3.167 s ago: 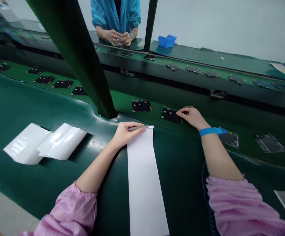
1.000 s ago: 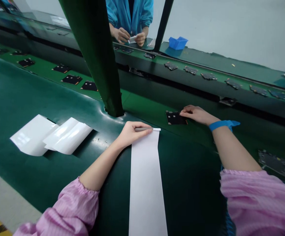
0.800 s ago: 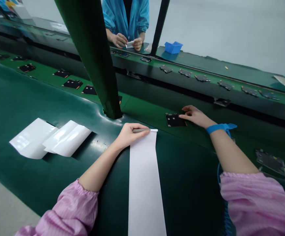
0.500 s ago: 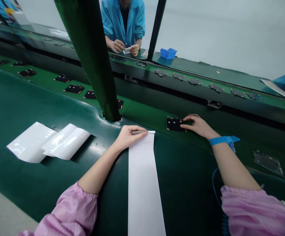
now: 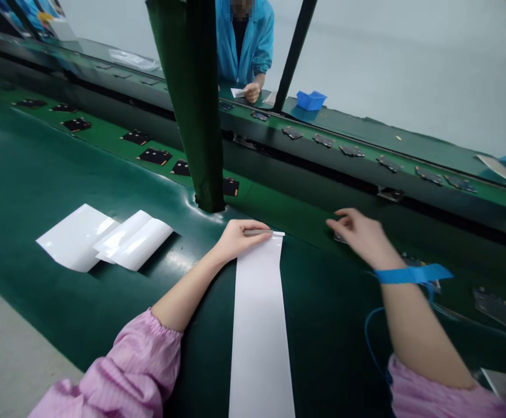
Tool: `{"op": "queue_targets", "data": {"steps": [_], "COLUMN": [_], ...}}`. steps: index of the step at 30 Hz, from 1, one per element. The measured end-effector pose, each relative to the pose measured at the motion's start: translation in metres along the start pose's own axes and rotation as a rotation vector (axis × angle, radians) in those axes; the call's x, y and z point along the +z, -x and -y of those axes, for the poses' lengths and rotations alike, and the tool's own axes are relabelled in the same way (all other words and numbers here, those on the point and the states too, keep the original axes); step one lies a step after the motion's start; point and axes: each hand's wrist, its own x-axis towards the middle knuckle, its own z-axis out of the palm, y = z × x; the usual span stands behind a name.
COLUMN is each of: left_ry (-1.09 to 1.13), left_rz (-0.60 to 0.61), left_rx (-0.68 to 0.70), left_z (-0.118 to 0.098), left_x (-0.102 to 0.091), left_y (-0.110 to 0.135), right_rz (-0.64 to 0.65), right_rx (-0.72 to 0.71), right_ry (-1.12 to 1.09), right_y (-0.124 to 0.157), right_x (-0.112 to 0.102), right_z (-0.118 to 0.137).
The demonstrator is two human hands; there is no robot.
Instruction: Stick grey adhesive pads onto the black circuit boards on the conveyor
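Note:
My left hand (image 5: 246, 238) is closed in a pinch on the far end of a long white paper strip (image 5: 261, 325), which runs toward me over the green mat. A thin grey edge shows between its thumb and fingers; what that is I cannot make out. My right hand (image 5: 363, 235), blurred, is over the green belt with its fingers curled and a blue wrist strap (image 5: 413, 273) on the wrist. A small piece of a dark circuit board (image 5: 340, 237) shows just below its thumb. The hand hides the rest, and whether it grips the board I cannot tell.
Glossy white sheets (image 5: 81, 238) lie to the left. A green post (image 5: 198, 116) stands ahead beside several black circuit boards (image 5: 154, 156) on the belt. Across the line, a person in blue (image 5: 244, 46) handles a small white piece near a blue bin (image 5: 311, 100).
My right hand has drawn back to the right from where it touched a black board, which no longer shows there. My left hand keeps its pinch. The view has shifted somewhat.

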Motion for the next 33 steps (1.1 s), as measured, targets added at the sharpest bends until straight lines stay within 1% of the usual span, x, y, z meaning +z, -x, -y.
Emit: {"op": "queue_targets", "data": {"steps": [2, 4, 6, 8, 11, 14, 17, 19, 22, 25, 28, 30, 33], "left_ry": [0.004, 0.016, 0.032, 0.046, 0.048, 0.026, 0.015, 0.02, 0.034, 0.051, 0.07, 0.091, 0.121], "left_rz": [-0.004, -0.011, -0.015, -0.015, 0.001, 0.008, -0.018, -0.03, -0.021, -0.021, -0.039, -0.046, -0.044], "left_rx": [0.008, 0.01, 0.014, 0.019, 0.018, 0.021, 0.014, 0.006, 0.001, -0.008, -0.024, -0.044, -0.058], "left_z": [0.001, 0.002, 0.004, 0.005, 0.005, 0.003, 0.0, -0.001, 0.0, 0.001, 0.001, 0.0, 0.0], "left_x": [0.0, 0.001, 0.002, 0.003, 0.002, 0.0, -0.002, -0.002, -0.002, -0.002, -0.002, -0.002, -0.002], "left_y": [0.0, 0.0, 0.0, -0.001, -0.001, -0.001, -0.001, -0.001, -0.002, -0.002, -0.001, -0.001, -0.002], "right_rz": [0.101, 0.125, 0.125, 0.127, 0.137, 0.149, 0.161, 0.148, 0.127, 0.158, 0.235, 0.277, 0.301], "right_rx": [-0.163, -0.309, -0.394, -0.44, -0.469, -0.47, -0.44, -0.422, -0.437, -0.531, -0.585, -0.571, -0.562], "right_ry": [-0.163, -0.29, -0.347, -0.351, -0.336, -0.343, -0.4, -0.429, -0.375, -0.269, -0.206, -0.195, -0.188], "right_y": [0.006, 0.012, 0.017, 0.018, 0.016, 0.015, 0.01, -0.001, -0.035, -0.08, -0.117, -0.132, -0.14], "right_x": [0.027, 0.048, 0.061, 0.066, 0.068, 0.068, 0.069, 0.071, 0.079, 0.096, 0.115, 0.124, 0.128], "right_z": [0.018, 0.035, 0.048, 0.057, 0.06, 0.057, 0.051, 0.048, 0.052, 0.068, 0.085, 0.09, 0.087]}}
